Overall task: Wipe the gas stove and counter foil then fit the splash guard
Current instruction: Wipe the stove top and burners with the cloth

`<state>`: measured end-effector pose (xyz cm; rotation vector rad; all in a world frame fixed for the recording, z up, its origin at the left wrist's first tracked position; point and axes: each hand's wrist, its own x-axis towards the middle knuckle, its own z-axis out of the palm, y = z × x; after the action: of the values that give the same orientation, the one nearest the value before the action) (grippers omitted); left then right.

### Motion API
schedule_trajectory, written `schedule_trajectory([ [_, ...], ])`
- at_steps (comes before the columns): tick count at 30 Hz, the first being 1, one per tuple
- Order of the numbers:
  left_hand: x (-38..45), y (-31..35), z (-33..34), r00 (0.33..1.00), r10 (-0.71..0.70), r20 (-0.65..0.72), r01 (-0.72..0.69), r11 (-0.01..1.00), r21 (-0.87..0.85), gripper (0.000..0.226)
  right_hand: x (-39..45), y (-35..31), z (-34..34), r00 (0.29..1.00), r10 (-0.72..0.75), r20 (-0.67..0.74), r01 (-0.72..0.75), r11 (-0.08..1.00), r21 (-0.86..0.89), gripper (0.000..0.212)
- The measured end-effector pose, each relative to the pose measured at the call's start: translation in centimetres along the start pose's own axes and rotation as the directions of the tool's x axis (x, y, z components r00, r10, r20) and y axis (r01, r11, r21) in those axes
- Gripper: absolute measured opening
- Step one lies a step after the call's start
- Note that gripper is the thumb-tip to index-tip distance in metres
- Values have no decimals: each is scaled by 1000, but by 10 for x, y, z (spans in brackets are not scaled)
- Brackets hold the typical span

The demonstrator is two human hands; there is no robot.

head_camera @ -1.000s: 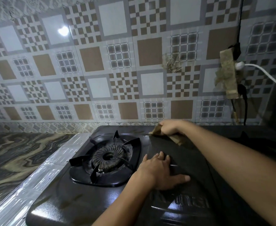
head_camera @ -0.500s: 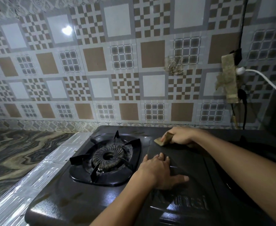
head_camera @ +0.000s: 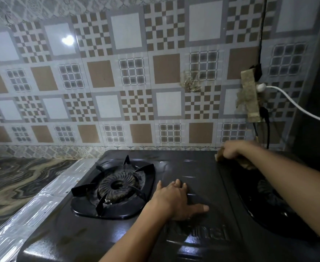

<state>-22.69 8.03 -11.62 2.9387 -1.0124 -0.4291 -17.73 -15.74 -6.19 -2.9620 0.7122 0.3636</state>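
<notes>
A black gas stove (head_camera: pixel 197 167) fills the lower middle of the view, with a burner and pan support (head_camera: pixel 115 188) on its left half. My left hand (head_camera: pixel 176 200) rests flat on the stove's centre panel, fingers straight. My right hand (head_camera: pixel 234 150) grips a brown cloth (head_camera: pixel 219 157) at the stove's back edge, right of centre; the hand is motion-blurred. Silver counter foil (head_camera: pixel 40 201) runs along the stove's left side. The right burner well (head_camera: pixel 268 201) lies partly hidden under my right forearm.
A patterned tile wall (head_camera: pixel 132 82) stands directly behind the stove. A taped socket (head_camera: pixel 250 95) with a white cable (head_camera: pixel 295 104) and a black cord hangs on the wall at the right. A marbled counter (head_camera: pixel 13 178) lies to the left. A dark appliance side (head_camera: pixel 318 110) closes the right.
My right hand has slid the cloth rightward along the stove's back edge, from near the centre to the right side. My left hand has stayed flat on the centre panel.
</notes>
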Motion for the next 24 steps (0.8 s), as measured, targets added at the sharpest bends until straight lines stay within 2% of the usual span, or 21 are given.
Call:
schedule_trajectory([
  [3, 1, 2, -1, 1000, -12, 0, 12, 1000, 10, 100, -14, -31, 18, 994, -109, -3, 108, 987, -120, 31],
  [5, 1, 3, -2, 1000, -20, 11, 20, 1000, 12, 100, -27, -54, 25, 975, -219, -29, 213, 968, -134, 29],
  [9, 0, 4, -1, 999, -32, 36, 31, 999, 19, 99, -44, -80, 20, 921, -389, 36, 389, 921, -17, 29],
  [11, -1, 5, -2, 998, -35, 44, 35, 999, 5, 99, -44, -78, 7, 905, -425, 33, 423, 904, 61, 25],
  [15, -2, 6, -5, 998, -45, 51, 48, 998, -47, 96, -33, -57, -5, 914, -292, -283, 331, 938, 100, 28],
  [17, -2, 5, -4, 997, -53, 60, 56, 997, -50, 96, -28, -48, 2, 941, -212, -263, 244, 966, 92, 32],
  [21, 0, 7, -3, 996, -70, 56, 70, 998, 6, 96, -33, -45, 40, 987, -145, -67, 153, 977, 147, 34],
  [24, -8, 5, 1, 997, -71, 31, 71, 997, -15, 91, -54, -52, 57, 982, -155, -109, 172, 971, 166, 42],
])
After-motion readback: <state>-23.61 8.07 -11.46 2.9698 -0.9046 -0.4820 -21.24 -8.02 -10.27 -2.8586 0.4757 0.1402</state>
